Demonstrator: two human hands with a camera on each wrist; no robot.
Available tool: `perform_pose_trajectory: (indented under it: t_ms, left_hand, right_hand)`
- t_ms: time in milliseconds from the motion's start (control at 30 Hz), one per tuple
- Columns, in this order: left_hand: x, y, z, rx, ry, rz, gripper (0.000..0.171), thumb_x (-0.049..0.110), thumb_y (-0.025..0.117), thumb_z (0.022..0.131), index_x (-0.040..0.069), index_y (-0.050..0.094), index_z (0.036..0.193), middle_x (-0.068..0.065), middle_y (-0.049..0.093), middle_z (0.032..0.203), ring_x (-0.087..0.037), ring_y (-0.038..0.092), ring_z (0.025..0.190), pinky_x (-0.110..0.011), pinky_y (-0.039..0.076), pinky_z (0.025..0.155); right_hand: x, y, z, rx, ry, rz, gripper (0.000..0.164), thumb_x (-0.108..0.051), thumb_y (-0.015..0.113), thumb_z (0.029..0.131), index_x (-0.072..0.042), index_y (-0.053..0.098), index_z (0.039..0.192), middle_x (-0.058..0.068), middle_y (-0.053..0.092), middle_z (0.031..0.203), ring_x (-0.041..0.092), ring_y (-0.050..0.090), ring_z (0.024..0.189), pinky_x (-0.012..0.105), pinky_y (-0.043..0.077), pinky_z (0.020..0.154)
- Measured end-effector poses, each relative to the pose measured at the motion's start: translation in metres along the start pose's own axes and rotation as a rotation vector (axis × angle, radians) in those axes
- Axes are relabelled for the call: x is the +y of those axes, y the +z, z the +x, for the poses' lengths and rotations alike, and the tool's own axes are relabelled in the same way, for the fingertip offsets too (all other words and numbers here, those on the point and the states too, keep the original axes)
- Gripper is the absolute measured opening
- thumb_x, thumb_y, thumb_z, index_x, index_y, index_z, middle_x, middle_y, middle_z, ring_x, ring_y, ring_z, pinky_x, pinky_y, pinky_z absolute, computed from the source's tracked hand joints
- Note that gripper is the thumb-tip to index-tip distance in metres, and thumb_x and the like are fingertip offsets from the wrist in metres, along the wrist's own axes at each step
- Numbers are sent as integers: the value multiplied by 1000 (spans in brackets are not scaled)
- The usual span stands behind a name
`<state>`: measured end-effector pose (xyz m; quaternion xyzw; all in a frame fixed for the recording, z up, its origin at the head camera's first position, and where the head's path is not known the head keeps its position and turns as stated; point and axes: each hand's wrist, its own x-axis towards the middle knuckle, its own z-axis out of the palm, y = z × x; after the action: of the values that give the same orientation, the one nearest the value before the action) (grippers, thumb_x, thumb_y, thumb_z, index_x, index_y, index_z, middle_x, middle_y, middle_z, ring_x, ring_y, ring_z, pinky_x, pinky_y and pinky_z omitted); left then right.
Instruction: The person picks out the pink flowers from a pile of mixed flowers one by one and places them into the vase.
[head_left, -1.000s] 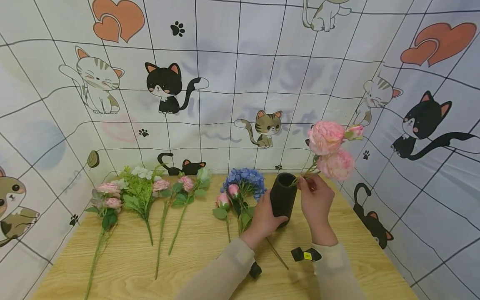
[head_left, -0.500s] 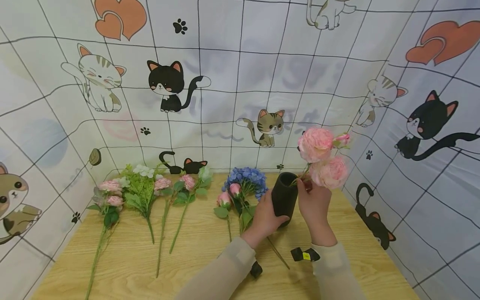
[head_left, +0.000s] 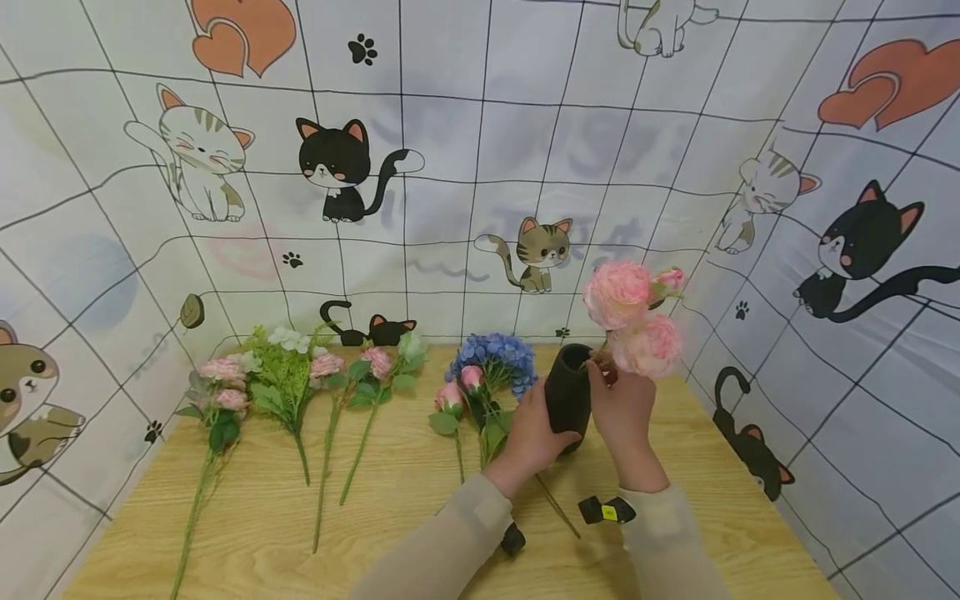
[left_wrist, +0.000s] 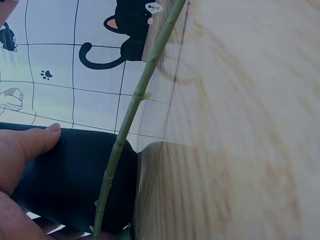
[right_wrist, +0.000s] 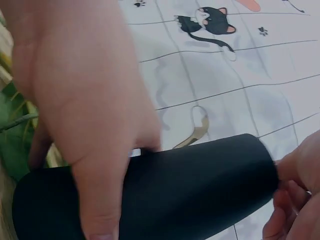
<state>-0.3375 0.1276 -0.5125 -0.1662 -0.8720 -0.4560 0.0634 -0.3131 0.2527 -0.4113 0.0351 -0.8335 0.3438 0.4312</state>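
Note:
A black vase (head_left: 567, 400) stands slightly tilted on the wooden table, its dark mouth facing up. My left hand (head_left: 528, 437) grips its side; in the left wrist view the thumb lies along the black wall (left_wrist: 75, 175). Right at the vase's rim, my right hand (head_left: 624, 417) pinches the stem of a pink peony spray (head_left: 633, 321). Two full blooms and a bud lean above that hand, and the stem's lower part is hidden in the vase. The right wrist view shows the fingertips (right_wrist: 287, 200) of the right hand close against the rim.
Left of the vase lie a blue hydrangea (head_left: 491, 362) and pink rosebuds (head_left: 450, 397). Farther left are a green spray with white blossoms (head_left: 285, 375) and several pink-flowered stems (head_left: 221, 400) on the table (head_left: 405, 533). A cat-printed cloth (head_left: 435, 167) hangs behind and at both sides.
The pink peony spray has shifted left and slightly down as my right hand moved closer over the vase mouth. My left hand keeps its grip on the vase.

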Motion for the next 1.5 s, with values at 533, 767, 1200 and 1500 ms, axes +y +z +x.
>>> perform_pose_trajectory:
  t_ms: [533,767,1200,1500]
  left_hand:
    - [3,1,2,7,33,28,99,44,82,75,15,26,151,-12,48,141,-29,51,126,-46,45,102]
    - [3,2,2,-4,6,52,103,45,81,75,15,21,153,-13,45,146,-30,47,131,-46,43,105]
    - [2,1,0,3,-8,26,104,45,81,75,15,20,154,-15,44,146,-33,48,130,-51,43,103]
    - [0,1,2,-15,-40,13,105,43,82,75,18,18,155,-13,43,147,-31,47,131,-49,43,103]
  right_hand:
    - [2,3,-3,-17,29,24,12,-11,72,83,-5,66,91,8,62,73,21,55,60,34,45,57]
    - [-3,3,-3,-41,92,30,29,-13,72,84,-4,65,110,8,58,77,18,50,60,31,42,52]
    - [-2,-1,0,-89,189,94,42,-17,77,82,0,62,117,13,64,95,19,59,77,18,47,63]
    - [7,-7,5,-181,293,236,45,-11,79,80,-2,63,121,11,61,103,12,55,83,15,47,67]
